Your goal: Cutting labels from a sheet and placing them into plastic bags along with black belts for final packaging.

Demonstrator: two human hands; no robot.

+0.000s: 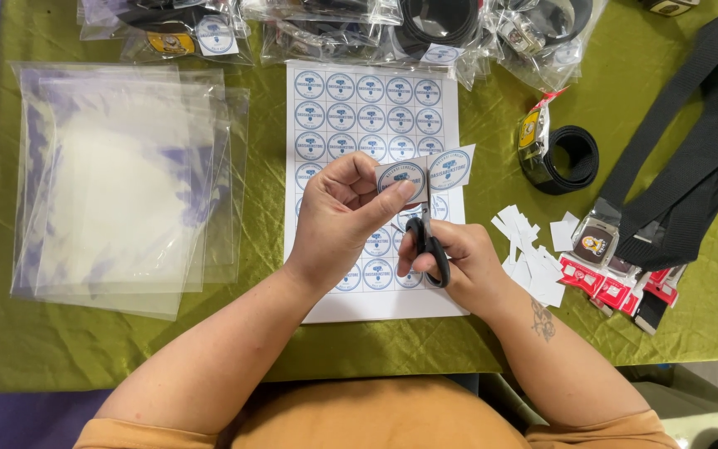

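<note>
Cutting stickers apart: left hand (338,218) pinches the strip (425,173), right hand (459,262) grips scissors (430,241) mid-cut. Next, probably: close blades along the gap between the two round prints.

Your arms are bare below short orange sleeves (118,432), same orange across the shirt (376,420). Small dark tattoo (543,320) on your right forearm. No rings, watch or gloves.
</note>
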